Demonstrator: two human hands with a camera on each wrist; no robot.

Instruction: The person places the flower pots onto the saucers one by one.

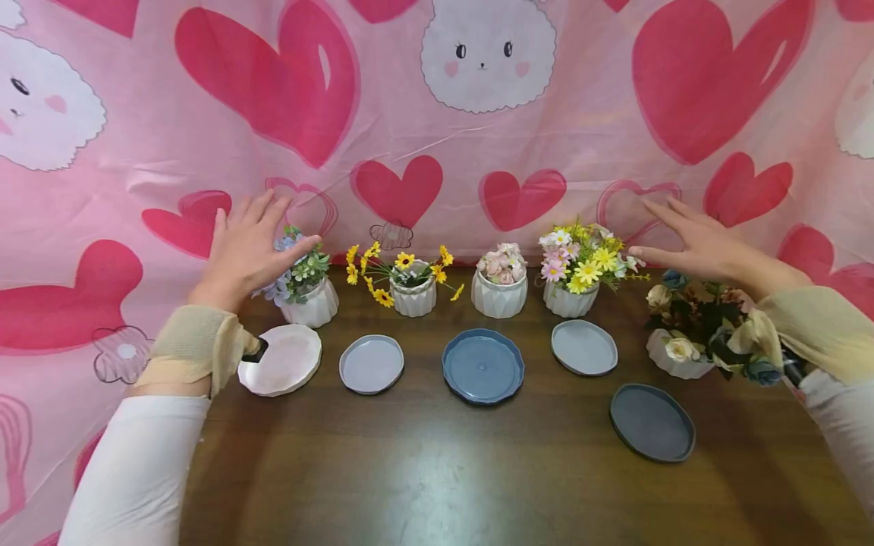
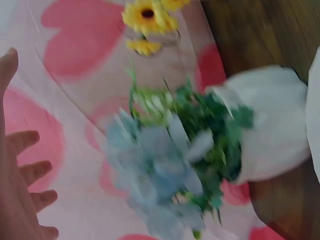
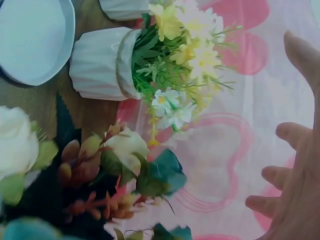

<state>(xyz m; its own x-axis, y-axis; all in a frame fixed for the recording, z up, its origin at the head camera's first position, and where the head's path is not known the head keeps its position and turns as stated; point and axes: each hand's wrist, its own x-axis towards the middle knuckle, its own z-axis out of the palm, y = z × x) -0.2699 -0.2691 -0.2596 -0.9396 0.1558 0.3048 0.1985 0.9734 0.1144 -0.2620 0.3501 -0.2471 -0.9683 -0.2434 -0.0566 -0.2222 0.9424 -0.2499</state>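
My left hand [image 1: 249, 246] is raised with fingers spread, above the white pot of blue flowers [image 2: 160, 170] at the left end of the row. Nothing is in it. On the other side my right hand [image 1: 706, 246] hangs in the air, fingers straight and thumb apart, between the pot of yellow and pink daisies [image 1: 580, 262] and the pot of cream and blue roses [image 1: 683, 355]. It holds nothing either. In the right wrist view the fingers [image 3: 292, 135] stand apart from both bouquets.
In front of the pots lie a white plate [image 1: 283, 360], a small grey-lilac plate [image 1: 372, 364], a blue plate [image 1: 482, 366], a light grey plate [image 1: 584, 347] and a dark grey plate [image 1: 652, 422]. Sunflowers [image 1: 413, 280] and pale pink roses [image 1: 501, 269] stand mid-row before a pink heart-print cloth [image 1: 410, 129].
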